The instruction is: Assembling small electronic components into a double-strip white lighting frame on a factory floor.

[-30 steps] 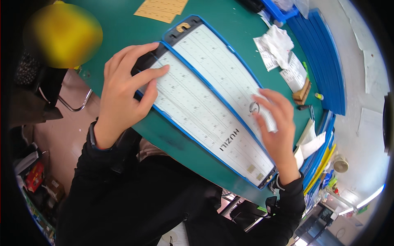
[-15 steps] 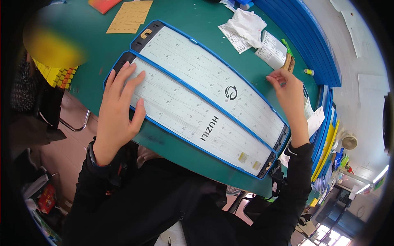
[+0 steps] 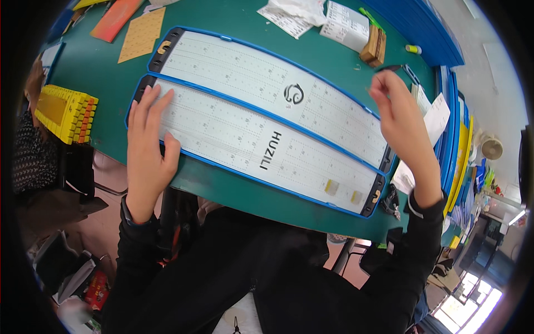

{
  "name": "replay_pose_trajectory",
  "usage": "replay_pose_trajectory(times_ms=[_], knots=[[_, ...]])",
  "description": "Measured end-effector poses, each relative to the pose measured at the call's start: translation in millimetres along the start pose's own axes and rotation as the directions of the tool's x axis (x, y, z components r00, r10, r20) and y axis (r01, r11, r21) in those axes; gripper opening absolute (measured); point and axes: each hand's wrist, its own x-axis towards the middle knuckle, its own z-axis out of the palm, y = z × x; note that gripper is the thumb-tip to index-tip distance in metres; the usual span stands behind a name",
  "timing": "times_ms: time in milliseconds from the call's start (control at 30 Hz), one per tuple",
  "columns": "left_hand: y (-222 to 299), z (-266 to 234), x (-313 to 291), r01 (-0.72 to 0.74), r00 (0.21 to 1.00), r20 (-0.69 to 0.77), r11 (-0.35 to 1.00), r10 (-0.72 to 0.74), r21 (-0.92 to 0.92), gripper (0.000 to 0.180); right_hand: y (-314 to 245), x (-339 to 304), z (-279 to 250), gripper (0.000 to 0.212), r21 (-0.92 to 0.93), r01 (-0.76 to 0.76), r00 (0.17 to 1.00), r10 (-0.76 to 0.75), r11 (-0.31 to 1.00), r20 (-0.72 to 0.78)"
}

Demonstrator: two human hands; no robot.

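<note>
A long two-part board (image 3: 222,119) with blue rims, white printed panels and dark end pieces lies opened out on the green table. My left hand (image 3: 146,147) rests flat over the left end of its near half, fingers spread and holding nothing. Raised above the far half's right end, my right hand (image 3: 394,103) has thumb and fingers pinched together. Whatever sits at those fingertips is too small to make out. Two small yellowish patches (image 3: 332,187) show on the near panel's right part.
Past my right hand lie a wooden block (image 3: 374,47), printed paper (image 3: 345,25) and a small yellow-capped tube (image 3: 413,49). A tan card (image 3: 142,34) is at the far left. A yellow keyboard (image 3: 65,114) stands at the left edge, beside a person's patterned sleeve (image 3: 38,145). Black cable (image 3: 391,201) lies at the right.
The view has shifted, so the board appears more level. My right hand stays raised and pinched, its wrist bent differently. My left hand stays on the board. A blurred yellow shape at upper left is gone.
</note>
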Motion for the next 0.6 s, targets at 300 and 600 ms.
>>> replay_pose_trajectory(times_ms=[300,600], knots=[[76.9,-6.9,22.5,-0.242,0.887,0.333,0.936,0.32,-0.256,0.055,-31.6,-89.7,23.5,0.009,-0.1,0.014,0.989,0.001,0.995,0.149],[140.1,34.8,10.9,-0.471,0.696,0.409,0.805,0.59,-0.36,0.083,-22.6,-103.3,3.9,0.015,0.039,-0.06,0.997,0.058,0.997,0.043]])
